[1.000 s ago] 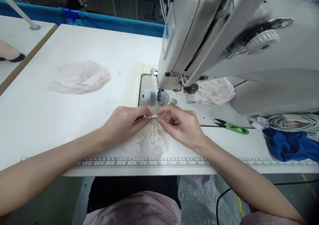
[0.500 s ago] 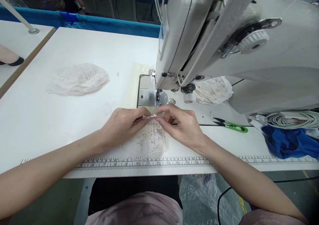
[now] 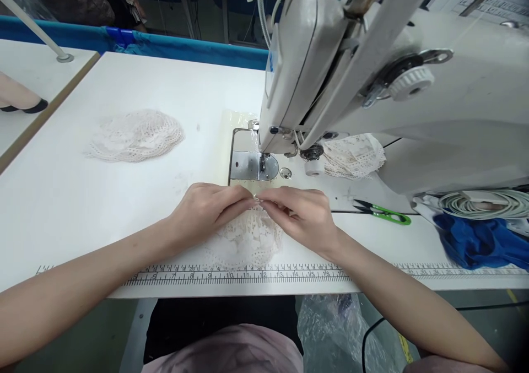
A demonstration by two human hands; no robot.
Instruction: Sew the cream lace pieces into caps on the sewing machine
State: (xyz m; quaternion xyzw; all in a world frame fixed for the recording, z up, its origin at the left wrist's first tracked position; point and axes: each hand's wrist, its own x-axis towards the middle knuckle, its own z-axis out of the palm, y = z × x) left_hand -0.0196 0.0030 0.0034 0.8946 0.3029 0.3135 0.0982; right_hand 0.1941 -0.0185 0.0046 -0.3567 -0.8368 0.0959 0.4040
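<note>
A piece of white lace [image 3: 250,235] hangs from my fingers over the table's front, its scalloped lower part lying near the printed ruler. My left hand [image 3: 209,210] pinches its upper edge from the left. From the right, my right hand [image 3: 303,213] pinches the same edge, the fingertips of both hands almost meeting. Both hands are just in front of the sewing machine's needle plate [image 3: 246,166]. The presser foot [image 3: 263,162] stands behind them, apart from the lace. What lies between the fingertips is mostly hidden.
More lace lies in a pile [image 3: 138,136] at left and another pile [image 3: 353,155] under the sewing machine [image 3: 306,59]. Green-handled thread snips [image 3: 384,213], blue cloth [image 3: 481,241] and a coiled pale cord [image 3: 485,203] are at right. A ruler [image 3: 285,274] runs along the front edge.
My fingertips have come closer together on the lace edge, and the edge between them is now mostly covered. The whole view has shifted slightly.
</note>
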